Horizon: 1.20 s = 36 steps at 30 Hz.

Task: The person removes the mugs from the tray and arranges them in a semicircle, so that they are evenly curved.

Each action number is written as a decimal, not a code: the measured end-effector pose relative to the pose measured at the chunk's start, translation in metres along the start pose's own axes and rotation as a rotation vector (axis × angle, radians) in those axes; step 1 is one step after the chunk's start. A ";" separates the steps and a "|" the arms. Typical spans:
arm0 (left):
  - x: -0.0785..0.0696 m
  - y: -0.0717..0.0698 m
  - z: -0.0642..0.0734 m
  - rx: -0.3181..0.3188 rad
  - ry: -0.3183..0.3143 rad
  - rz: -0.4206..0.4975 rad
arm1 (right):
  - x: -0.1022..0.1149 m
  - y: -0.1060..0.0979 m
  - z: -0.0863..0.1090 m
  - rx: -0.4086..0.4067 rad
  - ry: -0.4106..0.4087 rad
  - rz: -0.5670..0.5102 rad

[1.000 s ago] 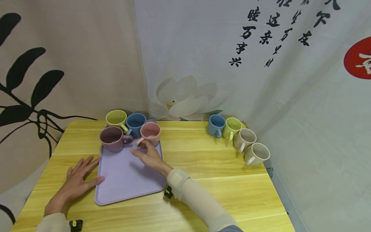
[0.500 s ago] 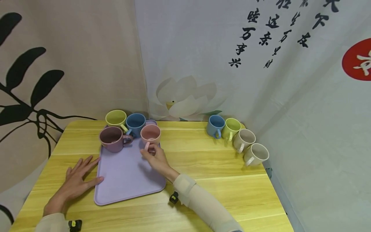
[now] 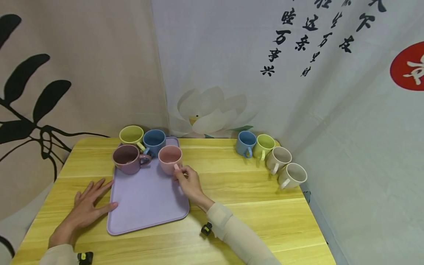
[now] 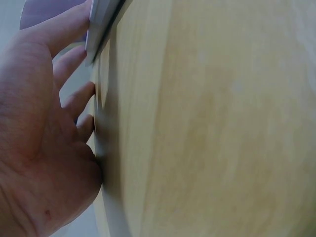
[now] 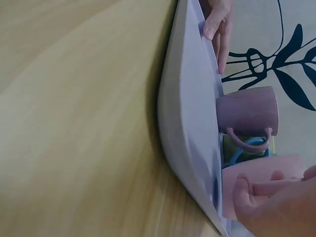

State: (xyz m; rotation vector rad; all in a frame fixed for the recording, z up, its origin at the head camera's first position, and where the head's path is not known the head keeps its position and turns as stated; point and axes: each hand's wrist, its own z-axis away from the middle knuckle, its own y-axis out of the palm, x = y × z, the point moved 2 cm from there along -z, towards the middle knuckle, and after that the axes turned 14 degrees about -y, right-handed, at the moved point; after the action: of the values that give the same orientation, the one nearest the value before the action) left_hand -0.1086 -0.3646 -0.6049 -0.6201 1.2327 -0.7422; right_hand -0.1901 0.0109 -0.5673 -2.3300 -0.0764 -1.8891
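My right hand (image 3: 191, 184) pinches the handle of a pink mug (image 3: 169, 159), which stands upright near the right edge of a lilac tray (image 3: 145, 209). In the right wrist view thumb and fingers close on that handle (image 5: 269, 188). My left hand (image 3: 88, 208) lies with fingers spread on the table, its thumb and fingertips at the tray's left edge. Behind the pink mug, a blue mug (image 3: 154, 141) and a yellow-green mug (image 3: 131, 134) stand at the tray's far end. A purple mug (image 3: 127, 160) sits at the left, its handle towards the pink one.
On the wooden table (image 3: 238, 221), a second group lines the far right edge: a blue mug (image 3: 246, 142), a yellow-green mug (image 3: 264, 145), and two off-white mugs, one nearer (image 3: 293, 175) and one farther (image 3: 279, 159). A printed curtain (image 3: 212, 66) hangs behind.
The pink mug's handle has swung from the left round to the front right, with my right hand moving rightward on it. The mug has shifted slightly. My left hand has stayed in place.
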 end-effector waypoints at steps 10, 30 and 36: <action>0.001 0.001 0.000 0.001 -0.011 -0.002 | 0.014 -0.031 0.008 0.017 -0.087 -0.035; 0.001 -0.002 0.000 0.020 -0.027 -0.005 | -0.002 -0.139 -0.004 -0.168 -0.261 0.076; 0.000 -0.001 0.000 0.019 -0.023 -0.003 | -0.008 -0.161 -0.005 -0.198 -0.239 0.096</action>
State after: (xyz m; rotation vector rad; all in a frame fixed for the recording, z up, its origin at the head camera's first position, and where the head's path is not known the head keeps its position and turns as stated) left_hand -0.1092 -0.3652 -0.6041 -0.6133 1.2024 -0.7472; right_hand -0.2177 0.1697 -0.5619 -2.6288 0.2028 -1.6337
